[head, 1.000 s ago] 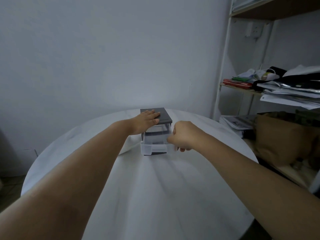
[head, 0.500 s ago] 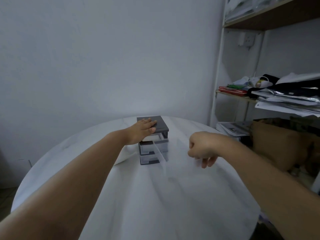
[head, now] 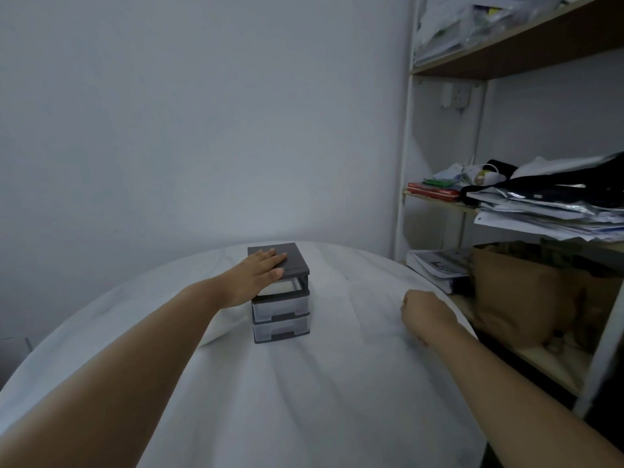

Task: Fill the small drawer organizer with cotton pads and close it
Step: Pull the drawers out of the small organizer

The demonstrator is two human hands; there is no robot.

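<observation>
The drawer organizer (head: 280,312) stands upright near the far middle of the cloth-covered counter (head: 337,393). It is a small stack with a dark frame and clear plastic fronts. The two lower drawers sit flush. The top bay (head: 282,286) looks open at the front, though the dim light leaves it unclear whether a drawer sits in it.

The left grip (head: 261,268) lies flat on the organizer's lid with its fingers straight, pressing down and holding nothing. The right grip (head: 423,314) rests on the counter well to the right of the organizer. Its fingers are curled under and the back of the hand faces the camera, so whether it holds anything cannot be told. No cotton pads are in view.

The organizer is probably light, stiff and slippery on the cloth, so it is likely to skate or tip when a drawer is worked. Bracing it by the lid suits it. Each drawer is best taken by the dark lip at its front. The thin, clear walls would probably flex if squeezed.
</observation>
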